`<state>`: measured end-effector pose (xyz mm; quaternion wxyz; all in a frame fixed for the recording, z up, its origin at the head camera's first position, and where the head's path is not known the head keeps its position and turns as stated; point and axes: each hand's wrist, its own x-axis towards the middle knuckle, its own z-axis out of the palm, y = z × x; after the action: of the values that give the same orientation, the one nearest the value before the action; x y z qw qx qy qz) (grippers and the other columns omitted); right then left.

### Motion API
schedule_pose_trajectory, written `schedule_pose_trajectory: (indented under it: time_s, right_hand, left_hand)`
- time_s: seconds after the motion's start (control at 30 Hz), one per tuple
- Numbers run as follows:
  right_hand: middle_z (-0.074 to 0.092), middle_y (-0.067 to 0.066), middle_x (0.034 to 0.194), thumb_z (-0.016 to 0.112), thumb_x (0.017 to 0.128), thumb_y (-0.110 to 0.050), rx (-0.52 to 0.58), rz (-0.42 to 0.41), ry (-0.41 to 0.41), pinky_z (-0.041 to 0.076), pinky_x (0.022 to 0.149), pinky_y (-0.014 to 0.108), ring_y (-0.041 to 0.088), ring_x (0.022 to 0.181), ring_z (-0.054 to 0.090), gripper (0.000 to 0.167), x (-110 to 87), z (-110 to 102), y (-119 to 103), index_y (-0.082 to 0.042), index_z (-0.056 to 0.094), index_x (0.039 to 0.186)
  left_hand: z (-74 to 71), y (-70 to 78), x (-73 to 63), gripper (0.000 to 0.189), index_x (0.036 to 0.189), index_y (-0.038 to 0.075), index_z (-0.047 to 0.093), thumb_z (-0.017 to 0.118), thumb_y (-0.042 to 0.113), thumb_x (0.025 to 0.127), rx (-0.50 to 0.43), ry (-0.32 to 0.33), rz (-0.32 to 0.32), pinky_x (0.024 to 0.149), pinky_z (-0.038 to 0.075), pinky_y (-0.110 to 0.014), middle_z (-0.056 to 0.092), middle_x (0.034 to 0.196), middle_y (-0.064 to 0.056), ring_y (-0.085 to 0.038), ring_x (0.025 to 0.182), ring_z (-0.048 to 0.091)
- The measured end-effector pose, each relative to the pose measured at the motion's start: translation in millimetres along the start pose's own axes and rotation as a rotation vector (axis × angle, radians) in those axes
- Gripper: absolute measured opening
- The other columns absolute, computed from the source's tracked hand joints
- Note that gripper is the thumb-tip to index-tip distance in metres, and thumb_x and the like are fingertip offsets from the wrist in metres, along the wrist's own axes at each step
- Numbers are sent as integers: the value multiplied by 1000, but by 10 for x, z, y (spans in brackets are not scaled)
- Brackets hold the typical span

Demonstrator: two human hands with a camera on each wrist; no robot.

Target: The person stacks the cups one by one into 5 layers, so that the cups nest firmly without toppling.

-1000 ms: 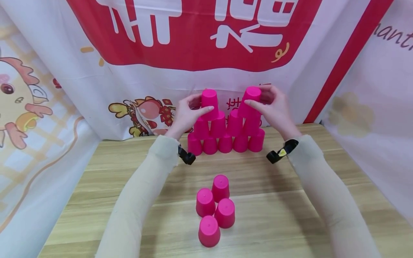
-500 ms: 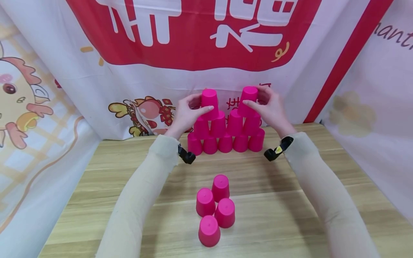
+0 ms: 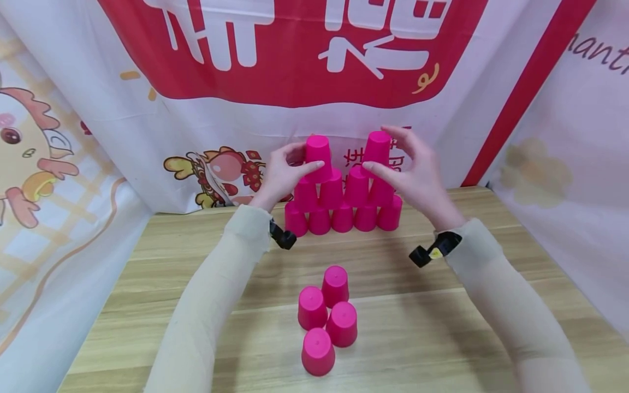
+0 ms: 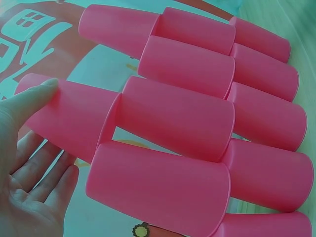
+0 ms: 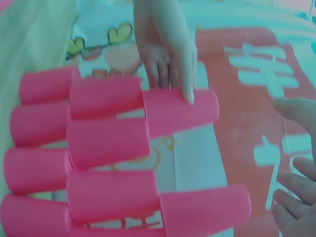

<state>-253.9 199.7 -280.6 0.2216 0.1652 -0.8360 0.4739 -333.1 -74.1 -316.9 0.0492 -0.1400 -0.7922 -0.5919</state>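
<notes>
Upside-down pink cups stand in a stepped wall at the back of the table. My left hand holds the left top-row cup, which sits across two cups below. In the left wrist view the thumb lies on its near side, with the fingers behind. The right top-row cup stands upside down on the second row. Beside it is my right hand, fingers spread. A gap shows between that hand and the cup in the right wrist view.
Several more upside-down pink cups stand in a cluster nearer the front of the wooden table. A printed cloth hangs right behind the wall of cups. Cloth side panels flank the table.
The right top-row cup has shifted slightly left and come upright on the second row. My right hand has let go of it and drawn away to the right. My left hand has stayed put.
</notes>
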Motion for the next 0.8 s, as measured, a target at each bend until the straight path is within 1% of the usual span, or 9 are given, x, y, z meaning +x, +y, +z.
schedule_pose_trajectory:
  time_s: [0.1,0.2,0.27,0.33,0.47,0.53,0.63,0.7,0.8]
  right_hand:
    - [52,-8,146,86,84,-34,-8,-49,-68,44,106,52,17,136,45,73,-120,41,-52,-27,52,148]
    - [52,-11,145,85,84,-39,-15,-53,-138,44,105,54,13,135,46,73,-245,110,-72,-31,51,148]
    - [53,-11,144,85,83,-42,-16,-48,-184,46,103,51,9,132,46,73,-330,159,-71,-32,52,148]
    - [54,-13,142,85,83,-44,-17,-37,-225,50,100,46,6,129,48,74,-416,210,-56,-31,52,147]
    - [55,-10,142,86,83,-40,11,-28,-316,56,92,42,10,127,51,73,-591,315,-4,-25,53,147]
    - [56,-9,142,87,83,-37,23,-23,-365,55,93,43,12,128,52,72,-673,365,27,-25,54,146]
    - [57,-8,141,87,82,-37,30,-10,-441,53,97,48,14,129,53,72,-790,422,68,-28,55,145]
    - [58,-8,139,87,81,-39,34,-5,-488,50,100,53,16,129,53,71,-862,453,93,-28,56,145]
    - [58,-12,138,87,81,-43,35,20,-556,48,101,54,15,128,54,72,-966,491,127,-28,56,145]
  left_hand:
    - [0,1,11,62,141,21,61,84,38,86,0,-2,3,94,54,-32,65,129,4,-15,115,61]
    - [-18,13,12,63,142,22,60,84,39,86,-7,-6,5,95,53,-32,64,130,4,-15,116,61]
    - [-35,26,10,63,142,22,60,84,38,86,-15,-4,7,95,54,-33,64,130,4,-15,116,61]
    - [-52,37,9,63,142,22,60,84,38,86,-18,1,12,95,54,-34,64,130,4,-16,116,61]
    - [-72,48,8,63,142,22,60,83,38,86,-6,9,20,95,54,-35,64,131,3,-16,116,61]
    - [-75,48,5,63,142,21,60,83,39,86,-1,8,21,95,54,-34,64,131,3,-16,116,61]
    - [-72,46,0,63,143,22,60,83,39,86,5,9,17,95,54,-34,64,131,4,-15,116,61]
    - [-70,42,-2,63,143,23,60,83,38,86,7,11,10,94,54,-33,64,131,4,-15,116,61]
    - [-67,34,-5,64,144,24,59,83,38,86,7,14,-4,94,55,-34,64,132,4,-15,116,61]
